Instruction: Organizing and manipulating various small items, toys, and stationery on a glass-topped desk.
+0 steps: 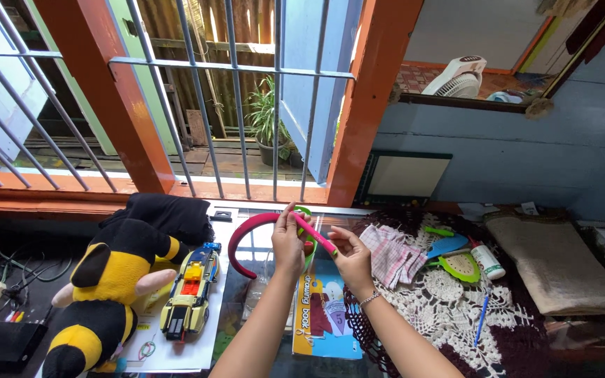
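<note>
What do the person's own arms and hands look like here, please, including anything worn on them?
Both forearms are bare, with no sleeves in view. The right hand has a thin silver-coloured bracelet at the wrist. The left hand shows no ring, watch or glove.

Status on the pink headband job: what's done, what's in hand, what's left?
Done: most of the pink headband shows smooth pink covering along its arc. In hand: left hand pinches the band near its end, right hand pulls a pink strip taut from it. Left: that strip end is loose, not yet laid down. A green band sits behind the hands; its state is unclear.
</note>
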